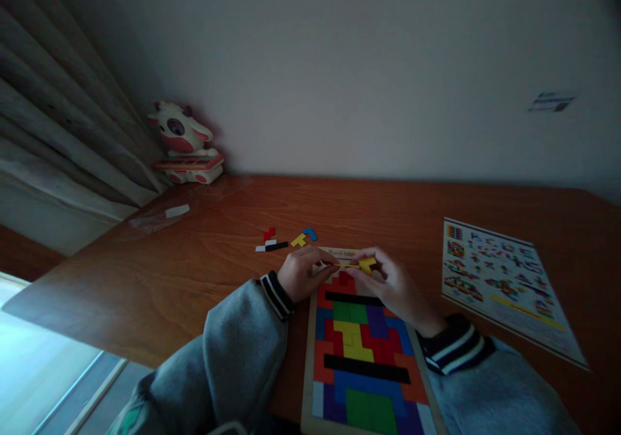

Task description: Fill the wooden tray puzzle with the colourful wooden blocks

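A wooden puzzle tray point(309, 357) filled with red, blue, green, yellow, purple, orange and black pieces lies in front of me. Over its far end, my left hand point(301, 272) pinches one end of a thin yellow piece point(347, 265) seen edge-on. My right hand point(392, 285) has its fingers closed round a yellow piece point(367, 265) near the other end of the thin one. Whether the two yellow parts are separate pieces I cannot tell. Left of the tray's far end are loose pieces: yellow point(299, 240), blue point(309, 234), red point(269, 233), black point(276, 246) and white point(261, 249).
A printed picture sheet point(499, 273) lies on the table point(388, 209) at the right. At the back left stands a cow toy point(187, 144) beside a curtain point(63, 92). Clear plastic with a white label point(177, 211) lies near it. A wall rises behind the table.
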`<state>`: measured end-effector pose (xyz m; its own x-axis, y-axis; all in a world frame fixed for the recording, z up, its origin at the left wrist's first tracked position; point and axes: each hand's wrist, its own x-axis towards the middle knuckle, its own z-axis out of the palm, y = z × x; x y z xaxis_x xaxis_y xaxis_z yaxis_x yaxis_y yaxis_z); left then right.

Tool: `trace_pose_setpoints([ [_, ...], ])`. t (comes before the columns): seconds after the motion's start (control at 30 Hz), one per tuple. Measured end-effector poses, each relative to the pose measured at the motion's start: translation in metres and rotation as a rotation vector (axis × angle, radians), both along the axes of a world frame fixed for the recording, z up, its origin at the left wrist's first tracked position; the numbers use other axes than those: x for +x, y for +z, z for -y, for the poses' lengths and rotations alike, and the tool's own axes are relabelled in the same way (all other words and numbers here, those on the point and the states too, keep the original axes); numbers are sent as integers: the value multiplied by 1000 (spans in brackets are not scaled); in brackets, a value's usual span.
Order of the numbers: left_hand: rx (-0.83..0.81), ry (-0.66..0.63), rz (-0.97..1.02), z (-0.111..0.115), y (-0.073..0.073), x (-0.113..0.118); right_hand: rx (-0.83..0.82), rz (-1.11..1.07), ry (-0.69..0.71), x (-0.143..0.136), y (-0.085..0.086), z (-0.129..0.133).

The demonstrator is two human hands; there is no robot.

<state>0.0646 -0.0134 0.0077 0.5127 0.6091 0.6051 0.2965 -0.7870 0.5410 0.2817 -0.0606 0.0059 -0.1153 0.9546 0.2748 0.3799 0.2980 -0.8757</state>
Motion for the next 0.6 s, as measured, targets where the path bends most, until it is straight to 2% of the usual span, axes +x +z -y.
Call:
trace_pose_setpoints([
  [0.13,-206,129,99,-2,-2,-3,22,-47,-91,3,-2,-2],
  [0.3,-476,108,311,-9,-8,-3,-2,-86,-140,8,-8,-6],
  [0.5,-535,81,350,-12,-9,-3,-11,-241,-157,7,-6,-8],
  [0.6,-567,50,351,-11,-9,-2,-50,-189,-152,14,-3,-10],
])
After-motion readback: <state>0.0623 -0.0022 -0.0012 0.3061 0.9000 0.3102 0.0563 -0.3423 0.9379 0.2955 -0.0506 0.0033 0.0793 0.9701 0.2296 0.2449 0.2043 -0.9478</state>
